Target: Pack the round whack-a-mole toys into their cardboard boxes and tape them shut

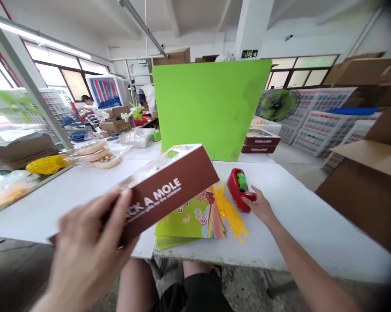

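My left hand (91, 238) is wrapped around one end of a brown cardboard box (195, 173) marked "WHACK A MOLE", with a clear window on its white upper side. The box is tilted, held above the table. My right hand (260, 204) is at the front end of a red tape dispenser (236, 190) with a green roll, thumb and finger closed about its tip; whether tape is between them is too small to tell. Below the box lies a stack of green printed sheets (185, 221). Yellow plastic strips (229, 212) lie between the sheets and the dispenser.
A green board (211, 108) stands upright at the table's back. Brown boxes (260, 143) are stacked behind it on the right. Packed round toys (106, 158) and a yellow bundle (47, 164) are on the left. An open carton (364, 195) stands at the right.
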The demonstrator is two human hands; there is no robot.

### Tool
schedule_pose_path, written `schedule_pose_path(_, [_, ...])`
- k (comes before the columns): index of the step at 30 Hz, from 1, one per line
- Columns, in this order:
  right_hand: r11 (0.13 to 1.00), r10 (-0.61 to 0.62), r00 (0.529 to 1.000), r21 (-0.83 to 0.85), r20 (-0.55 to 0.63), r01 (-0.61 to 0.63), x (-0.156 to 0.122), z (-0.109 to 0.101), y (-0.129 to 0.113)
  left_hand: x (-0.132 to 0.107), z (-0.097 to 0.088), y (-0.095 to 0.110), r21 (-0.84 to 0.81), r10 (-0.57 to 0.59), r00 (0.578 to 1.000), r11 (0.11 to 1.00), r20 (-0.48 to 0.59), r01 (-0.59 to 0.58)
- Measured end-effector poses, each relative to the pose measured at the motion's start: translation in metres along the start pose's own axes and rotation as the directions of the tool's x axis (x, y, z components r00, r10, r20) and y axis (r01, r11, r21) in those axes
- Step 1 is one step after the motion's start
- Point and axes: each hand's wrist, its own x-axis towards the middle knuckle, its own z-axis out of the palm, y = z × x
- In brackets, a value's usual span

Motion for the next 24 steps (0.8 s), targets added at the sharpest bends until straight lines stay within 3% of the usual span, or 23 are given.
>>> schedule_pose_path(2, [1.0,0.026,1.0,0.013,0.007,-0.026,0.006,-0.006,-0.001,-0.011,0.036,0.032,0.076,0.091,0.996,0.993,-0.008,-0.091])
schedule_pose_path(4, [0.998,0.06,0.998,0.013,0.02,-0.06,0.013,-0.011,-0.004,-0.026,0.065,0.067,0.083,0.083,0.996,0.993,0.014,-0.084])
schedule_pose_path(8, [0.99,0.139,0.989,0.007,0.042,-0.139,0.025,-0.011,-0.014,-0.051,0.092,0.114,0.063,0.025,0.991,0.997,0.13,-0.034])
schedule_pose_path(12, [0.982,0.181,0.983,0.061,-0.01,-0.18,0.022,-0.007,-0.022,-0.055,0.096,0.121,0.05,-0.025,0.985,0.999,0.17,0.016])
schedule_pose_path(17, [0.961,0.202,0.97,0.22,-0.134,-0.169,-0.014,-0.007,-0.015,-0.053,0.097,0.121,0.03,-0.021,0.982,0.999,0.187,0.016])
schedule_pose_path(21, [0.883,0.285,0.957,0.404,-0.058,-0.238,-0.041,0.002,-0.007,-0.052,0.096,0.12,0.006,-0.004,0.982,1.0,0.191,0.002])
schedule_pose_path(24, [0.809,0.279,0.959,0.528,0.04,-0.258,-0.051,0.014,-0.016,-0.05,0.094,0.118,-0.013,-0.016,0.982,1.0,0.187,0.019])
